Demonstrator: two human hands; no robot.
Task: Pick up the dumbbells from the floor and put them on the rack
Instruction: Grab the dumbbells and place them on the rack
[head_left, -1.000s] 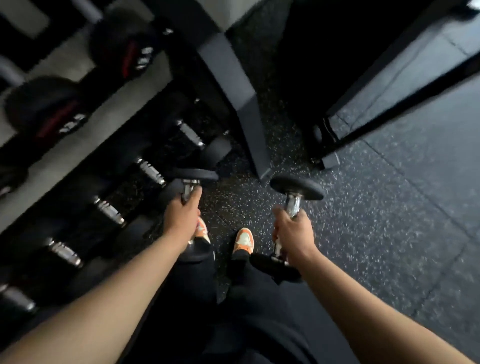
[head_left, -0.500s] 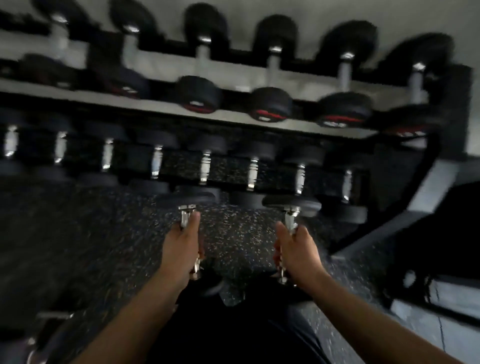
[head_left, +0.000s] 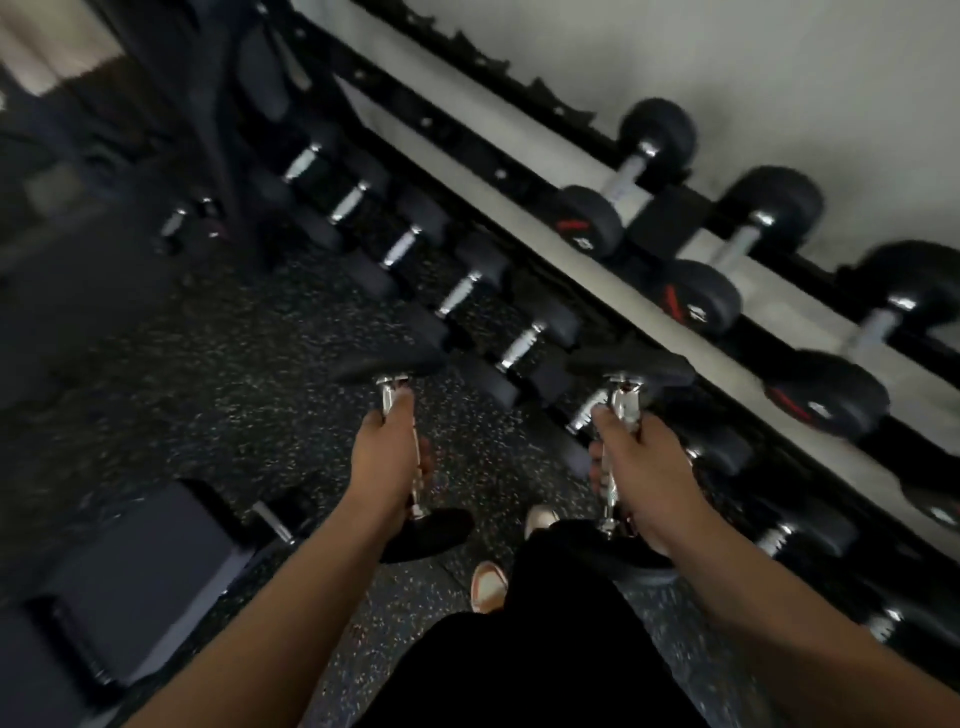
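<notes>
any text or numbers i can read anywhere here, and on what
No text here reads with certainty.
Upper-rack dumbbells' end faces: red marks and small white number-like marks, too blurred to quote.
Same on the next end face and the one after.
Dumbbell in the left hand: no marking visible.
Dumbbell in the right hand: no marking visible.
Lower-rack dumbbells: no marking visible.

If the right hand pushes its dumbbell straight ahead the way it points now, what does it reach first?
Probably the lower-row dumbbell on the rack, just beyond the front head of the dumbbell held in the right hand. Depth is unclear in this blurred view.
</notes>
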